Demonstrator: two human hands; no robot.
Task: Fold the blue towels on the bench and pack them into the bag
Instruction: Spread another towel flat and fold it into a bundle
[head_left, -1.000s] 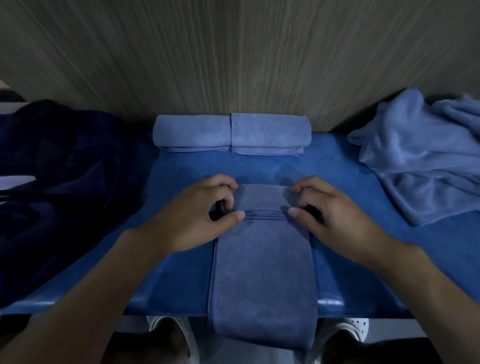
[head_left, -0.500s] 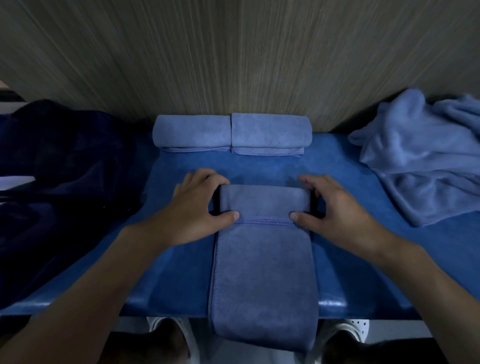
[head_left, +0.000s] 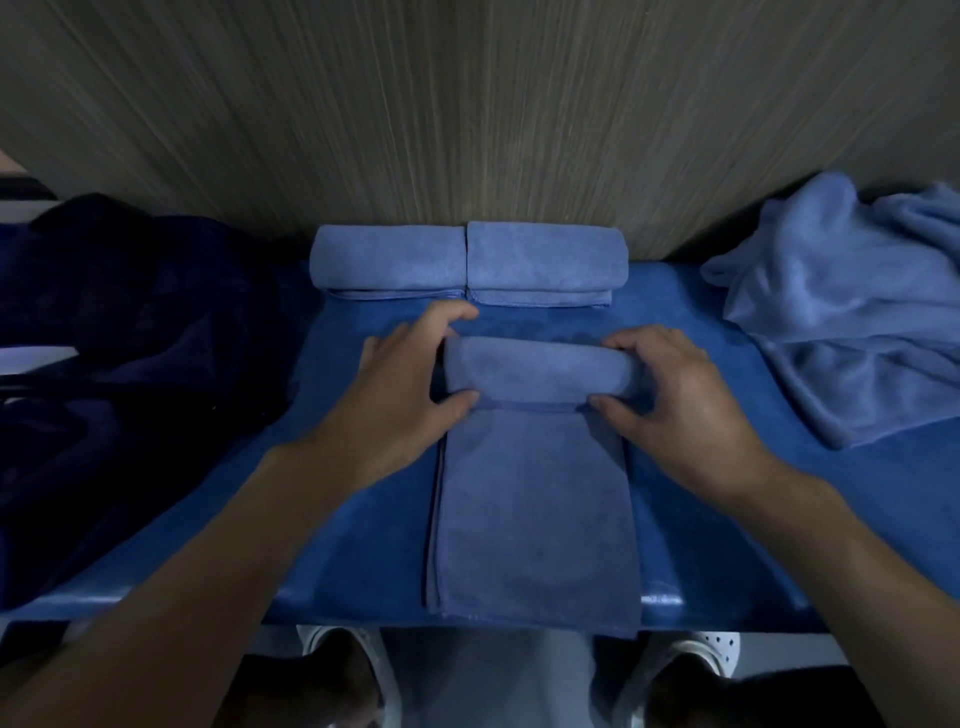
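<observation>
Left hand (head_left: 400, 384) and right hand (head_left: 675, 400) — fingers curled, gripping either end of rolled towel (head_left: 535, 441) on bench (head_left: 727, 493); behind — two rolled towels (head_left: 467, 260).

Bench (head_left: 727, 467) is showing a saturated mid-blue, plain, w/ a pale glossy highlight at the front edge. Towel strip (head_left: 535, 519) is reading dusty slate-blue, no pattern — hem stitched in a slightly brighter blue. Two rolls (head_left: 387, 257) (head_left: 545, 257) at the back are looking the same slate-blue, a bit lighter. Heap (head_left: 841, 312) on the right is showing paler, powdery blue. Bag (head_left: 130, 338) is coming across as v. dark navy, almost black. Wall (head_left: 467, 104) is showing grey-beige w/ fine vertical streaks. Shoes (head_left: 711, 649) are looking white.
</observation>
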